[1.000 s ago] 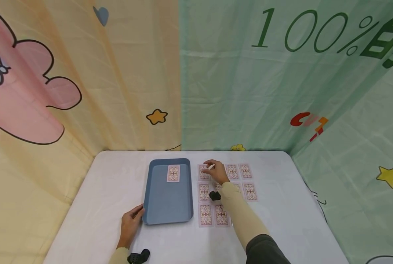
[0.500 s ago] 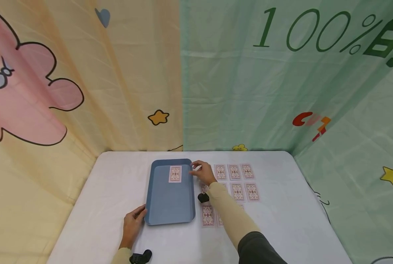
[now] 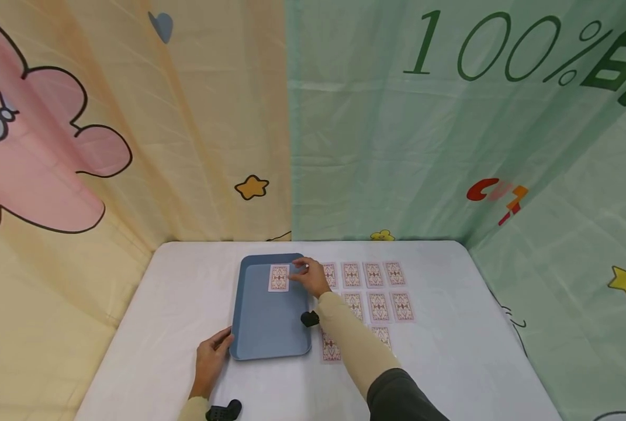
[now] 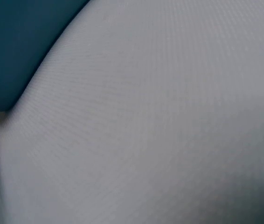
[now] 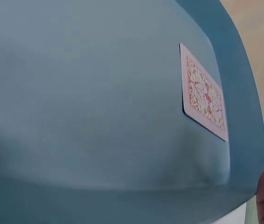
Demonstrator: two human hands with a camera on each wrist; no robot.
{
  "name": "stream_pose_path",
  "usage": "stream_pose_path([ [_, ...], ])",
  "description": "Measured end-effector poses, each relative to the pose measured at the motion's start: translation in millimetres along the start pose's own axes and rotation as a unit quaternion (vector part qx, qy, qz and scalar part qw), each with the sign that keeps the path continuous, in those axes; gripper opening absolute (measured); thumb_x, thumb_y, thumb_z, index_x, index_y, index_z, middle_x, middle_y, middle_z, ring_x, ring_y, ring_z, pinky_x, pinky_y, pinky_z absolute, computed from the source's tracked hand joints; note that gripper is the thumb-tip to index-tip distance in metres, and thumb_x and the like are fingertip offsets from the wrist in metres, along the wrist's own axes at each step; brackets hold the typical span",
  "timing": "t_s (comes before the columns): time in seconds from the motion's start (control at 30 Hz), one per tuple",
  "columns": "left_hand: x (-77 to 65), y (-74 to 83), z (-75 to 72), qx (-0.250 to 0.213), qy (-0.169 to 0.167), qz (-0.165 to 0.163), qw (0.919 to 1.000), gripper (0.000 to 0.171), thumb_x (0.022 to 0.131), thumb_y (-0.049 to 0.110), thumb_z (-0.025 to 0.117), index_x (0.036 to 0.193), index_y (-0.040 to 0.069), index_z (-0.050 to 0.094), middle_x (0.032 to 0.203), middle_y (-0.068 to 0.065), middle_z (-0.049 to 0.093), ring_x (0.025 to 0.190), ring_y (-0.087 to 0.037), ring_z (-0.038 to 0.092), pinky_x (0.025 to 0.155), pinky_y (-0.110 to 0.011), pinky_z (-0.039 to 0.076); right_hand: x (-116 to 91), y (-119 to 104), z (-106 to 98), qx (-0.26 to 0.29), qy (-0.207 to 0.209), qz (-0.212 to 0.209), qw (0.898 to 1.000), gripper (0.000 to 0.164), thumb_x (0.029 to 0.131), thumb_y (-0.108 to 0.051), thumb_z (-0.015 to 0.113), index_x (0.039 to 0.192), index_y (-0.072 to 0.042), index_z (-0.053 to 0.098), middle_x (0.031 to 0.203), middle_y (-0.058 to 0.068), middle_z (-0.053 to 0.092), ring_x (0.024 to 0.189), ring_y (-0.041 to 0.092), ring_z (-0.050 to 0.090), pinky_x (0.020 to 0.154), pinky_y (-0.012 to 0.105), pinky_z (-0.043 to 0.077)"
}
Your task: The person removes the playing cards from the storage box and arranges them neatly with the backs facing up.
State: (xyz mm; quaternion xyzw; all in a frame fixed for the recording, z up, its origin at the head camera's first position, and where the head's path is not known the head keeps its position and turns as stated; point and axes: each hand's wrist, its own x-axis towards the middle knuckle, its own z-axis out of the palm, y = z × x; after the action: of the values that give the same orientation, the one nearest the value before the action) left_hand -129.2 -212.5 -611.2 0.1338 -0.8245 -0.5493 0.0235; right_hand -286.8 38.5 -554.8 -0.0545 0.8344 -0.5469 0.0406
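A blue-grey tray (image 3: 270,330) lies on the white table. One playing card (image 3: 278,278) rests face down near the tray's far end, and the right wrist view shows the same card (image 5: 204,95) flat on the tray floor. At the tray's left side my left hand (image 3: 210,359) holds the rim between thumb and fingers. Over the tray's far right part is my right hand (image 3: 311,277), thumb and forefinger apart right at the card's right edge, with nothing seen between them. In the left wrist view only the tray's corner (image 4: 20,51) shows, not the hand.
Right of the tray, several face-down cards (image 3: 379,307) lie in rows on the white table (image 3: 449,351). My right forearm covers part of the nearer rows. Printed curtains (image 3: 376,146) hang behind the table and at its sides.
My right hand has moved left from above the far row of cards, across the tray's right rim, to the card in the tray. The left hand has stayed at the tray.
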Motion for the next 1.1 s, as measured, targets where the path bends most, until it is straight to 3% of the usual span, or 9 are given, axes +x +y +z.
stream_pose_path([
  [0.2, -0.8, 0.2, -1.3, 0.000, -0.002, -0.007, 1.0000, 0.033, 0.095, 0.015, 0.062, 0.121, -0.005, 0.064, 0.121, -0.021, 0.064, 0.097, -0.002, 0.059, 0.080, -0.009, 0.044, 4.8, -4.2, 8.4, 0.001, -0.006, 0.005, 1.000, 0.040, 0.080, -0.008, 0.078, 0.117, 0.001, 0.065, 0.113, 0.019, 0.062, 0.088, 0.022, 0.057, 0.070, 0.032, 0.050],
  [0.47, -0.6, -1.1, -0.9, -0.002, 0.000, -0.012, 0.9999, 0.033, 0.095, 0.014, 0.062, 0.121, -0.006, 0.064, 0.120, -0.021, 0.064, 0.111, -0.031, 0.061, 0.080, -0.010, 0.045, 8.8, -6.9, 21.1, 0.016, -0.005, 0.023, 1.000, 0.044, 0.079, -0.006, 0.079, 0.120, 0.002, 0.063, 0.112, 0.017, 0.062, 0.084, 0.019, 0.056, 0.068, 0.028, 0.048],
  [0.8, -0.2, -1.2, -0.6, 0.005, 0.004, 0.005, 1.0000, 0.032, 0.094, 0.014, 0.063, 0.119, -0.006, 0.065, 0.118, -0.021, 0.066, 0.104, -0.022, 0.063, 0.080, -0.014, 0.048, 12.8, -3.5, 34.8, 0.033, 0.014, 0.036, 0.999, 0.044, 0.078, -0.005, 0.079, 0.119, 0.001, 0.064, 0.112, 0.015, 0.062, 0.082, 0.018, 0.060, 0.068, 0.027, 0.051],
  [0.93, -0.5, -1.3, -1.1, 0.002, 0.006, 0.004, 1.0000, 0.031, 0.094, 0.013, 0.063, 0.118, -0.006, 0.065, 0.118, -0.021, 0.066, 0.107, -0.024, 0.062, 0.082, -0.015, 0.048, 16.0, 0.4, 43.3, 0.027, 0.025, 0.037, 0.999, 0.044, 0.079, -0.006, 0.078, 0.120, 0.001, 0.063, 0.116, 0.017, 0.061, 0.088, 0.025, 0.061, 0.078, 0.035, 0.052],
  [1.1, 0.1, -0.4, -0.6, -0.005, 0.003, -0.004, 1.0000, 0.031, 0.093, 0.011, 0.063, 0.118, -0.007, 0.065, 0.117, -0.021, 0.066, 0.110, -0.028, 0.061, 0.082, -0.014, 0.047, 17.8, 4.0, 50.1, 0.012, 0.044, 0.056, 0.997, 0.048, 0.078, -0.007, 0.079, 0.123, 0.000, 0.062, 0.123, 0.017, 0.059, 0.115, 0.032, 0.054, 0.100, 0.043, 0.042],
])
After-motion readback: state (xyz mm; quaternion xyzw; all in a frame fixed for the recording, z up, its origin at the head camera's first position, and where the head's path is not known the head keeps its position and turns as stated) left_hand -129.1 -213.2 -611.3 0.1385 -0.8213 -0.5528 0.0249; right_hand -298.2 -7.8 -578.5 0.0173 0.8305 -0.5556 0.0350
